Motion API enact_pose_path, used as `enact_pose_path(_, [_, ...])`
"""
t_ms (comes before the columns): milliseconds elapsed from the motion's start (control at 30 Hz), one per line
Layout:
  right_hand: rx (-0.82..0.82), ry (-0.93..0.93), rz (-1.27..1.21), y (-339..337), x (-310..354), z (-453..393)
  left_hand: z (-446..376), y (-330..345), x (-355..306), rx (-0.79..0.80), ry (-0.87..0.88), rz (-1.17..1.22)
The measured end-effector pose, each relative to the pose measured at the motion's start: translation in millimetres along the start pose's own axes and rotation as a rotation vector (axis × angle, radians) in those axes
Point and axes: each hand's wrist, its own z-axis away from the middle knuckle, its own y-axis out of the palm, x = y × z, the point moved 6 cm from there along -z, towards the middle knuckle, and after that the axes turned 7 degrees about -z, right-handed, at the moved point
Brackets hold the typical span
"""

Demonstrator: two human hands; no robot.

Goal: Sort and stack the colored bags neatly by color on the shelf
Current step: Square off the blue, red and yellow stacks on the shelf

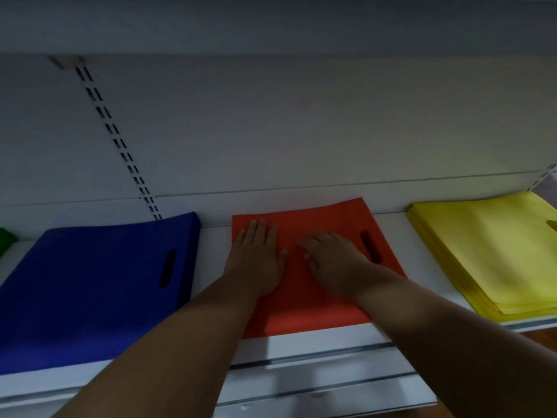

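Both palms are down flat on the red bags (313, 309), dead centre of the white shelf (304, 345): left hand (256, 260) spread with fingers straight toward 12 o'clock, right hand (334, 260) relaxed beside the handle slot. Blue stack (90, 297) sits at 9 o'clock, yellow stack (494, 254) at 3 o'clock, neither touching the red. A green sliver (4, 241) peeks in far left.

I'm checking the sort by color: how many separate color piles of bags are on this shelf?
4: a green one, barely visible at the far left edge, then blue, orange under both hands, and yellow at right. More may lie outside the view.
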Motion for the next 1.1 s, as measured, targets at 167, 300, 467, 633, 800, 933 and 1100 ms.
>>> enact_pose_path(167, [-0.004, 0.023, -0.049, 8, -5, -46, 1, 1, 2, -0.030, 0.008, 0.028])
enact_pose_path(300, [-0.071, 0.015, -0.032, 15, -14, -45, -11, -11, 4, -0.057, 0.010, 0.038])
enact_pose_path(467, [-0.055, 0.018, -0.016, 16, -11, -46, -9, -9, 15, -0.099, -0.062, 0.059])
enact_pose_path(633, [-0.030, 0.024, -0.005, 10, -7, -55, -12, 1, 20, -0.064, -0.076, 0.070])
enact_pose_path(800, [-0.093, -0.092, 0.012, 12, 21, -72, -12, 0, 20, -0.048, -0.068, 0.035])
enact_pose_path(933, [-0.078, -0.054, -0.009, 20, 15, -71, -15, -3, 19, -0.058, -0.076, 0.028])
enact_pose_path(1100, [0.017, -0.073, 0.051, 27, 11, -71, -15, -1, 23, -0.051, -0.086, 0.011])
